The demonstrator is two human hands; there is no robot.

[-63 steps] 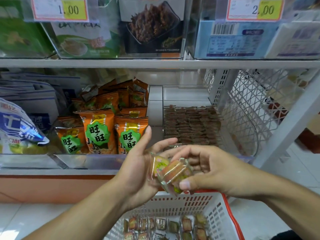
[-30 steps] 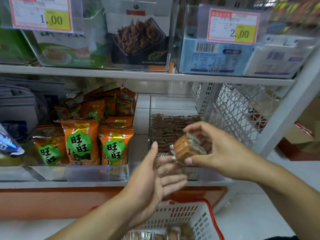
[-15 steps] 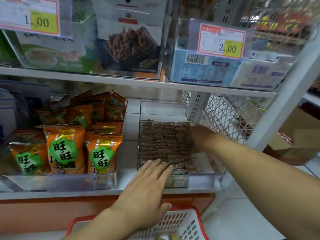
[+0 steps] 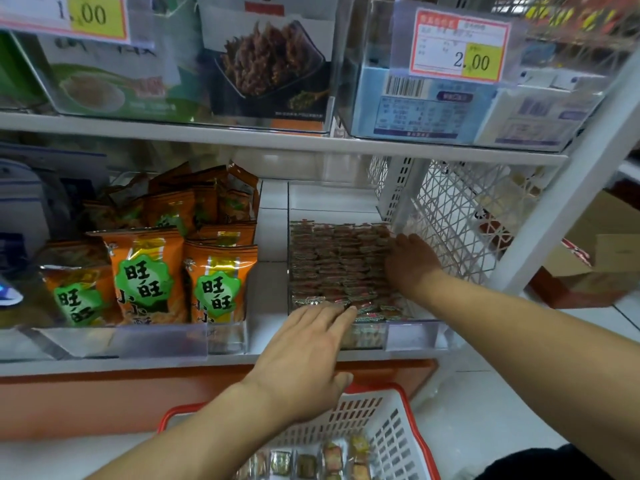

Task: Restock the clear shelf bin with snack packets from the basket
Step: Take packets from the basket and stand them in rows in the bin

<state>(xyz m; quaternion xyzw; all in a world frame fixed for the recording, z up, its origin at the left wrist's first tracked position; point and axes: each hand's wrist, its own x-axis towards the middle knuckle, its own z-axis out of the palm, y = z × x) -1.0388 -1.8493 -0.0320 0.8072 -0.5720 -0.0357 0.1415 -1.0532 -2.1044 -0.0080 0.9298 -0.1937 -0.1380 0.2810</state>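
- Both my hands are at the clear bin (image 4: 412, 336).
- Left hand (image 4: 304, 355) lies flat, fingers spread on front snack packets (image 4: 332, 261).
- Right hand (image 4: 410, 261) is deep inside; finger state unclear.
- Basket (image 4: 391, 431) sits below.

A: Colours? Orange bags (image 4: 143, 271) with green badges, white characters on them.
B: Brown packets (image 4: 332, 258), red-green edges, in the clear bin (image 4: 412, 336). White basket (image 4: 391, 431), red rim. Yellow on the price tag (image 4: 459, 46).

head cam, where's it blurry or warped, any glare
Head view: wide-angle bend bows the shelf edge and slants the white upright; upper right corner and cardboard boxes smear with blur; soft glare on the clear shelf bin front; snack packets stay fairly sharp.
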